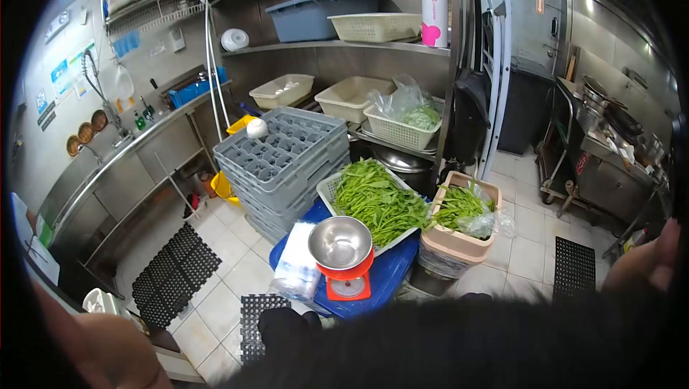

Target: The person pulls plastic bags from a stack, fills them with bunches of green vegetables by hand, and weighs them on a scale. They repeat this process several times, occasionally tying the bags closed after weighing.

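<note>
At the lower left edge, my left hand (115,349) is raised close to the camera; its fingers run out of view into the dark border. On the right edge my right hand (646,263) is also raised, with a finger or thumb pointing up and the rest cut off. Neither hand touches anything that shows. Between them, on a blue stool or low table (387,285), stands a red kitchen scale (349,287) with a steel bowl (340,243) on top. Beside it lie clear plastic bags (298,267) and a white basket (327,189) heaped with leafy greens (377,202).
Stacked grey dishwasher racks (283,166) stand behind the bags. A beige bin (459,245) holds trimmed greens and plastic. Shelves behind carry baskets, a blue tub (316,19) and a white bottle (434,16). Black mats (176,263) lie on the tiles; a sink counter (122,166) runs along the left.
</note>
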Tool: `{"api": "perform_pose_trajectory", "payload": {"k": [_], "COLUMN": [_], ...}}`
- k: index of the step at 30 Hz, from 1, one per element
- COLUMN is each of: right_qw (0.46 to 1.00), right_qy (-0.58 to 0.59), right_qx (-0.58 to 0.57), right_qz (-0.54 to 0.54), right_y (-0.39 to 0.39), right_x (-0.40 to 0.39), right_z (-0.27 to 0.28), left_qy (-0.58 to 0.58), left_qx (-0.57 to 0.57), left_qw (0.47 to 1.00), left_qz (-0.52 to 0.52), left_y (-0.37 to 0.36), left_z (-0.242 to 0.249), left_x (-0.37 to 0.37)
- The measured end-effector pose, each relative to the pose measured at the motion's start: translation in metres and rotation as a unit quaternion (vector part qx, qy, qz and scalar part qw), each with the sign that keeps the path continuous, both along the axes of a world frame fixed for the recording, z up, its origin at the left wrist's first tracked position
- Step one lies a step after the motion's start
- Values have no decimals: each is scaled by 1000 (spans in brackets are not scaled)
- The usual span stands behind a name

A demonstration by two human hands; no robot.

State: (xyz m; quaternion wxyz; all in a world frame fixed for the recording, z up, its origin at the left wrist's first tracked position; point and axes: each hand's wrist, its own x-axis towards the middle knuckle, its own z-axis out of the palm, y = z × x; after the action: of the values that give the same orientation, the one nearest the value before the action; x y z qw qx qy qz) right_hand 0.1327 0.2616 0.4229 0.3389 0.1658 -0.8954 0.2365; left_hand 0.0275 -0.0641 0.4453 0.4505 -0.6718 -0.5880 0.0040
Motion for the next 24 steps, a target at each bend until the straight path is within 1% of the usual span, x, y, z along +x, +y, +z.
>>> {"api": "perform_pose_trajectory", "payload": {"k": [5, 11, 19, 22, 24], "right_qw": [1000, 999, 999, 999, 998], "right_qy": [2, 23, 32, 42, 60], "right_qx": [8, 19, 7, 15, 12], "right_qz": [-8, -12, -13, -17, -17], "right_y": [5, 3, -1, -3, -4], "right_x": [-8, -6, -7, -5, -7], "right_z": [-11, -24, -15, -12, -3], "left_qy": [-17, -29, -67, -78, -90], "left_qx": [-18, -18, 10, 56, 137], "left_qw": [1000, 999, 997, 995, 986], "left_qz": [6, -16, -23, -25, -29], "left_y": [1, 3, 1, 0, -5], "left_z": [-9, -31, -36, -37, -40], "left_x": [-8, -14, -20, -21, -22]}}
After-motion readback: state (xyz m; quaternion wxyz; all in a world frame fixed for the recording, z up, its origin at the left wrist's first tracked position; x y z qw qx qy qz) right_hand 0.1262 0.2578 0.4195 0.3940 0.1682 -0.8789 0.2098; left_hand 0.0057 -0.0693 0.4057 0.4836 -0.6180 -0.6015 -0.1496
